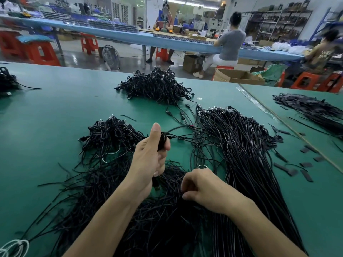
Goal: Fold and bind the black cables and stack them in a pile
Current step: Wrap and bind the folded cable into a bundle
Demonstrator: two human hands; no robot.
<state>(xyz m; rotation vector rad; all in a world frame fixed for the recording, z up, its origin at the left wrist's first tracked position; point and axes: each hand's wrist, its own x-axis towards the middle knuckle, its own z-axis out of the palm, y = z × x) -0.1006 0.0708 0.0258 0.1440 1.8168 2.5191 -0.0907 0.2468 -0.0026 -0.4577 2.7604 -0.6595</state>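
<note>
left hand (150, 156) grips a folded black cable (163, 140) above the green desk (55, 108); right hand (202, 190) is low among thin black strands (148, 210).
the left hand's fingers wrap the folded bundle, thumb upright, with 1 free end trailing right toward the long loose cables (241, 145) fanned over the desk. the right hand's fingers curl down onto the strands nearest the body; whether they pinch one, i cannot tell. a smaller heap (111, 134) lies just left of the hands, and a pile of bound cables (157, 86) sits near the far edge.
</note>
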